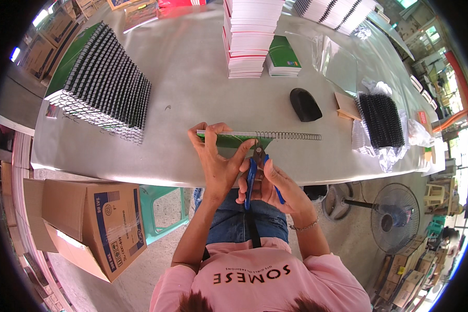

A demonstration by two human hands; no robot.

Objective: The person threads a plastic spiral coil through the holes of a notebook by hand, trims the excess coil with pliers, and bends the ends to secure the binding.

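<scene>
My left hand (217, 162) grips a thin green-covered notebook (228, 141) at the table's near edge, fingers behind it and thumb along its front. A dark spiral binding coil (299, 136) runs along the notebook's upper edge and sticks out well past it to the right. In my right hand (285, 188) are blue-handled pliers (251, 179), their handles spread apart. The jaws point up at the coil by the notebook's right end, close to my left thumb; whether they touch the wire I cannot tell.
Coil-bound notebooks (106, 86) stand stacked at the left. Page stacks (249, 39) and a green-covered pile (284, 57) rise at the back. A black scoop-shaped object (305, 105) and a bundle of black coils (381, 120) lie right. Below are a carton (96, 223), green stool (164, 210) and fan (392, 218).
</scene>
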